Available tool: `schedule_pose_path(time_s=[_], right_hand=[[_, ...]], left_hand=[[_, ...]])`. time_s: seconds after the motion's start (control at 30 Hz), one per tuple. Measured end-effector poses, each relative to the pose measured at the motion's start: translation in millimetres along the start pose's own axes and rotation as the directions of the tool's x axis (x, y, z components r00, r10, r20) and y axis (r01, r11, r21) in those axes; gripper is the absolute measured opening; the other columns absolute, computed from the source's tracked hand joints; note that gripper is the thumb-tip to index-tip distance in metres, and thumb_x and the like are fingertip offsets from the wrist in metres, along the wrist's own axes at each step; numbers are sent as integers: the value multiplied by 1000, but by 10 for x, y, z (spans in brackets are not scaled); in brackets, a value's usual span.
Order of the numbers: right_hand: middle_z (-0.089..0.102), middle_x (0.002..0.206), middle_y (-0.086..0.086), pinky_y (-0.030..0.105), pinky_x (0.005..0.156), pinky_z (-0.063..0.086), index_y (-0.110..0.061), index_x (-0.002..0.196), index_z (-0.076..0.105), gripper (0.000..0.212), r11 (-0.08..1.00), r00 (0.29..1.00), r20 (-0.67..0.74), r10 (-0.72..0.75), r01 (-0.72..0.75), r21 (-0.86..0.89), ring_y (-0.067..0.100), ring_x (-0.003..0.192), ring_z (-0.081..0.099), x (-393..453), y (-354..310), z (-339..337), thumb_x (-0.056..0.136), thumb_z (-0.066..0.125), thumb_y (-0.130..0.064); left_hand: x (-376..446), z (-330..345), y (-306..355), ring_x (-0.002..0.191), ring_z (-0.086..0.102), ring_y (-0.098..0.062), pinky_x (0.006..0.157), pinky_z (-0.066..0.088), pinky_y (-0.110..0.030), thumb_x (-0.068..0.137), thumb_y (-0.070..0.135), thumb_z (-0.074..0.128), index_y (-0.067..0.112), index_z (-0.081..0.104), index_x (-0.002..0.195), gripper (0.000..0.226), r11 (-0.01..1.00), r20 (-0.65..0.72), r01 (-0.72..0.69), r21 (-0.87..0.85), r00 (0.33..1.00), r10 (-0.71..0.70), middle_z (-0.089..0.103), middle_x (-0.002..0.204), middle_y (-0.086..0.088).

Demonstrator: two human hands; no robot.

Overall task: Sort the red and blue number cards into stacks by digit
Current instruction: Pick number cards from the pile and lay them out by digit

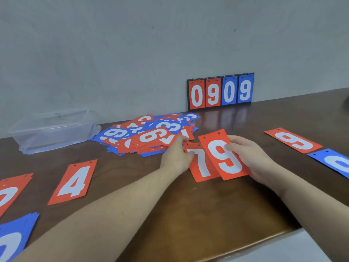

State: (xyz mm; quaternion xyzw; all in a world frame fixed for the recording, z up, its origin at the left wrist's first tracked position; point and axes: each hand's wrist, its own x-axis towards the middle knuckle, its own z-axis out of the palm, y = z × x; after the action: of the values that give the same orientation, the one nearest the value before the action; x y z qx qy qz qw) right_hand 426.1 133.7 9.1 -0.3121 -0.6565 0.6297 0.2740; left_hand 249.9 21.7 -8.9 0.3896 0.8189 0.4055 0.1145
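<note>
Head view, the only one. My left hand (176,156) pinches the top corner of a red 7 card (201,165), thumb on its face, fingers curled behind. My right hand (249,156) grips a red 9 card (224,157) by its right edge, thumb on the white digit; the 9 overlaps the 7, both lifted just off the table (188,214).

The unsorted pile (151,135) lies just behind my left hand, red and blue mixed, loosely fanned. Sorted spots: red 4 card (74,182) near left, a red stack (11,191) and a blue stack (13,239) at far left, both cut by the frame; red 6-or-9 card (293,140) at right, and a blue card (334,163) just beside it, digit cut off.

Risks: the two held cards are overlapped and slick-looking, so pulling them apart could drag one loose. The card at right reads 6 or 9 depending on hole side, so misfiling is likely. My left knuckles sit near the pile and could shove it.

Room: bare wood between the 4 and my hands, and in front toward the table's near edge at lower right. A clear plastic box (54,129) sits back left and a scoreboard (221,91) stands against the wall, well clear.
</note>
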Motion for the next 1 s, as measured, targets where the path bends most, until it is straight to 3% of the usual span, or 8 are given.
schedule_pose_path(time_s=[0.13,0.23,0.37,0.47,0.57,0.7,0.83,1.0], right_hand=[[78,93,-6,30,57,59,-29,111,67,18,999,999,1,-34,34,13,18,80,76,-11,57,-21,100,59,-17],[77,99,-5,32,61,61,-28,116,65,20,999,999,7,-41,41,3,17,83,76,-9,69,-20,100,59,-19],[77,100,-5,33,63,61,-27,119,65,21,998,999,4,-47,47,29,18,84,76,-12,72,-30,100,60,-21],[76,102,-5,33,63,61,-29,121,64,22,999,999,9,-45,45,2,16,83,76,-19,72,-24,100,60,-24],[75,101,-6,30,59,60,-30,120,63,21,999,999,17,-45,46,-24,14,80,76,-37,58,-9,100,60,-25],[75,102,-6,29,60,60,-31,119,63,19,997,999,1,-40,40,-62,13,79,76,-51,52,2,100,59,-25],[75,97,-8,25,56,58,-30,115,64,18,997,999,-14,-39,38,-67,11,78,75,-74,52,2,100,59,-21],[75,103,-6,32,66,62,-31,118,64,19,999,999,-30,15,-16,-40,18,85,76,-69,24,-39,101,59,-25]], left_hand=[[62,77,-32,127,48,-19,105,45,-40,94,34,64,32,54,129,36,956,-43,-57,287,996,72,49,133,3],[14,8,-47,131,39,-17,109,34,-41,93,34,64,32,57,125,33,945,-77,-137,299,983,167,41,135,5],[-155,-162,-151,114,53,-5,100,48,-36,96,31,63,28,65,118,22,901,113,-387,194,922,371,57,121,13],[-329,-251,-266,123,50,2,107,43,-31,98,39,59,32,65,125,29,835,245,-496,240,863,442,59,130,18],[-404,-278,-285,138,38,1,117,32,-34,99,47,53,35,58,137,41,796,337,-494,350,859,385,50,147,17],[-396,-245,-193,144,31,-5,120,26,-39,101,48,48,34,52,143,44,789,360,-469,397,870,337,42,155,13],[-322,-148,-100,136,43,-8,115,33,-41,101,45,48,30,57,138,40,802,316,-440,404,890,329,51,146,12],[-209,-34,-66,125,51,-10,107,41,-46,99,44,49,28,61,129,36,817,299,-418,398,901,316,60,132,12]])
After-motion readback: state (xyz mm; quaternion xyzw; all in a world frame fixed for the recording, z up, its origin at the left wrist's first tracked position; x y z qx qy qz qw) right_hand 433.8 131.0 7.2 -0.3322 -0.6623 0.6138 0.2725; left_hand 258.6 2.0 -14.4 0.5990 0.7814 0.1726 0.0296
